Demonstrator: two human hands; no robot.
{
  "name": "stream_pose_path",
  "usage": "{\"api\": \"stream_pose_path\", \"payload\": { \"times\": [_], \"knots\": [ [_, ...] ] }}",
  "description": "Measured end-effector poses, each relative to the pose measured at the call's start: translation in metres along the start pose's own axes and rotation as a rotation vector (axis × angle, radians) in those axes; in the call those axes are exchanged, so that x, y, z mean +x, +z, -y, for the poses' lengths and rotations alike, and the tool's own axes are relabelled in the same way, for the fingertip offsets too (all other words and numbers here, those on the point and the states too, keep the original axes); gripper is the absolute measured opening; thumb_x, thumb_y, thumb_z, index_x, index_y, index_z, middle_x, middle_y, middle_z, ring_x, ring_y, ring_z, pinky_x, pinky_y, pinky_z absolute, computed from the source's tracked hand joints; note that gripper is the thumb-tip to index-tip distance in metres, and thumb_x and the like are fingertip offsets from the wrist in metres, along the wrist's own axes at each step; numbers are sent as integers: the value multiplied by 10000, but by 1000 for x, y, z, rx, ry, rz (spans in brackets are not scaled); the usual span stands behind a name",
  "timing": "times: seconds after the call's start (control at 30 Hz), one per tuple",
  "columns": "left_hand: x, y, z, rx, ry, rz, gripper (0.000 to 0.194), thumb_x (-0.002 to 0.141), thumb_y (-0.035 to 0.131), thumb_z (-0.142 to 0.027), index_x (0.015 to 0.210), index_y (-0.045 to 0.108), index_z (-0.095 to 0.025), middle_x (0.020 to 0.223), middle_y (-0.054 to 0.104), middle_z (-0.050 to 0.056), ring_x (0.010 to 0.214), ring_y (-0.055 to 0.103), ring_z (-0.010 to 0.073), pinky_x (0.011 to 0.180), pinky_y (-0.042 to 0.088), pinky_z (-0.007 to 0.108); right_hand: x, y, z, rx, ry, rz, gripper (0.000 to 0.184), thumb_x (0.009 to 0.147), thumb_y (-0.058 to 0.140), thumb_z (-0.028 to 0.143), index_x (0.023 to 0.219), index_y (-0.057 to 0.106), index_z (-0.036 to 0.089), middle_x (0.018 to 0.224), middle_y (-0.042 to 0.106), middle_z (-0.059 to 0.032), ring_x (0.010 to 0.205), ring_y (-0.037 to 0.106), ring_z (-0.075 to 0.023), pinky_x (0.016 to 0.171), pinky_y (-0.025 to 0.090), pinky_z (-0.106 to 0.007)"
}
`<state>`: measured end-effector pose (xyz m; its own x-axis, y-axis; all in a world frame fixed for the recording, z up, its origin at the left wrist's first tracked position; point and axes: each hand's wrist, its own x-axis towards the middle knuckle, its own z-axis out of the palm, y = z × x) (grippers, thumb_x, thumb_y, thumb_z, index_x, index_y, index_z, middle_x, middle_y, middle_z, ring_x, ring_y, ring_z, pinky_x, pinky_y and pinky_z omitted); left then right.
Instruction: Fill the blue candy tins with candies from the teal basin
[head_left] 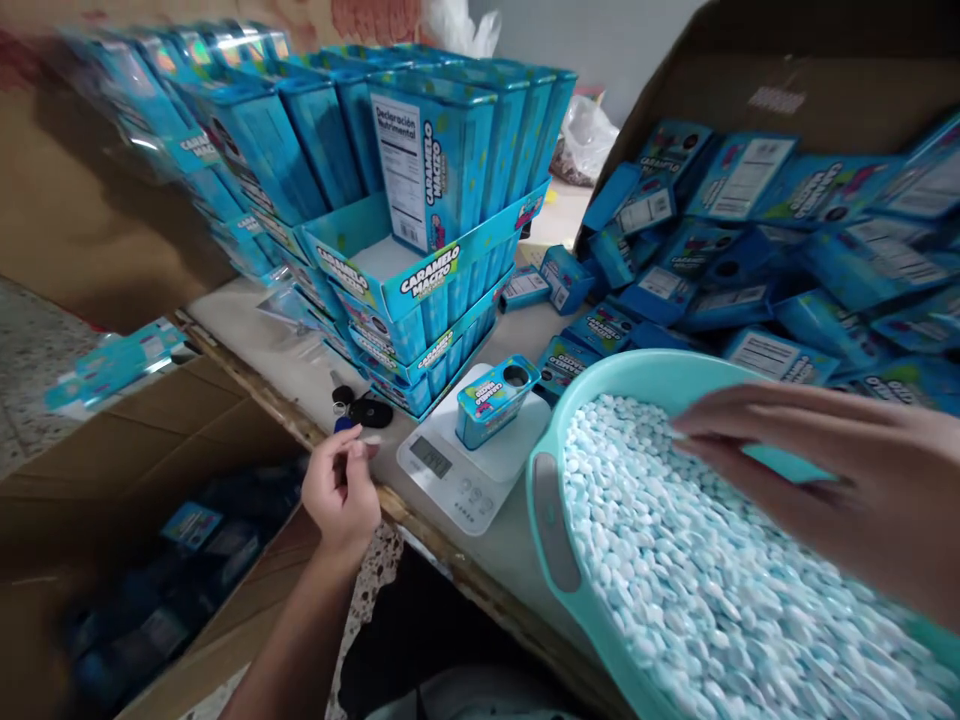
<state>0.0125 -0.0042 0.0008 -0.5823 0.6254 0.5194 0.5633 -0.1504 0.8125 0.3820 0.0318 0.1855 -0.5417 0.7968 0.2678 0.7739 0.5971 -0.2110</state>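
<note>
Scale, white with a small digital display, sits near the table edge and bears one blue carton printed "Caramelo Macizo"; a dark, round opening shows in the carton's upper face, at the end toward the tub. The display digits are too blurred to read with certainty. Left hand is positioned at the table edge, beside the scale and apart from the carton, with fingers curled and the tips of thumb and index finger brought close together; whether a small item is pinched between them cannot be determined. Right hand is located over the turquoise tub, fingers extended side by side and blurred; whether it grips any candies cannot be determined. Pale blue and white candies fill much of the tub, which stands directly to the right of the scale and has a gray handle on its near side. Keys lie between the left hand and stacked display trays, which contain upright blue cartons. Behind the tub, a cardboard box holds many loose cartons. At lower left, an open cardboard bin contains further cartons in shadow.
</note>
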Motion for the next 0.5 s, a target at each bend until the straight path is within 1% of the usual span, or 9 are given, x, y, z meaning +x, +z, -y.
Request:
{"api": "stream_pose_path", "payload": {
  "times": [0.07,0.13,0.17,0.23,0.3,0.37,0.4,0.43,0.5],
  "knots": [
    [-1,0,3,11,-26,-13,270,924,624,-356,1081,708,-153,800,713,28,680,696,148,680,562,267,45,-1,12,35,-116,35,182,978,518,250,969,697,287,1041,740,-19,891,713,-220,736,547,-349],
    [-1,0,5,-5,-16,-11,258,914,643,-340,1081,713,-156,780,714,22,694,703,152,706,566,274,85,4,24,86,-203,77,218,952,513,144,936,713,230,981,733,-24,846,688,-187,742,512,-319],
    [-1,0,6,-31,-5,-10,247,911,649,-330,1075,713,-157,773,714,20,694,704,151,705,565,270,101,9,29,110,-233,126,221,933,524,109,917,721,208,948,727,-27,814,669,-175,728,494,-309],
    [0,1,7,-90,3,-13,230,906,658,-309,1069,710,-156,776,719,21,677,701,144,670,558,253,124,17,35,139,-274,234,229,894,552,69,966,735,185,940,722,-33,820,651,-176,740,475,-304],
    [-1,2,8,-120,-11,-14,227,900,668,-292,1078,707,-156,783,727,25,660,697,138,642,552,238,132,21,37,155,-291,305,297,873,546,39,1058,729,182,1019,722,-45,918,654,-193,806,473,-310],
    [-2,2,8,-117,-19,-20,220,896,673,-288,1069,710,-156,778,730,26,655,695,138,643,557,240,126,19,34,169,-277,286,371,892,499,34,1152,701,205,1146,702,-50,1035,643,-200,878,470,-313],
    [-2,2,9,-104,-21,-24,217,896,673,-291,1061,713,-156,773,727,25,650,693,139,644,559,244,120,17,31,163,-247,257,381,910,480,51,1179,688,223,1176,692,-47,1044,644,-198,876,475,-312],
    [-3,2,9,-86,-26,-29,216,895,672,-294,1055,717,-155,766,724,23,643,690,139,645,560,247,111,14,27,138,-188,241,360,929,475,91,1182,683,239,1170,691,-45,1011,654,-201,840,487,-318],
    [-3,1,9,-40,-23,-49,208,894,671,-290,1038,723,-150,772,722,27,637,685,138,644,559,249,91,13,18,47,-16,289,244,955,521,253,1122,698,244,1070,707,-56,884,672,-231,729,502,-350]
  ]
}}
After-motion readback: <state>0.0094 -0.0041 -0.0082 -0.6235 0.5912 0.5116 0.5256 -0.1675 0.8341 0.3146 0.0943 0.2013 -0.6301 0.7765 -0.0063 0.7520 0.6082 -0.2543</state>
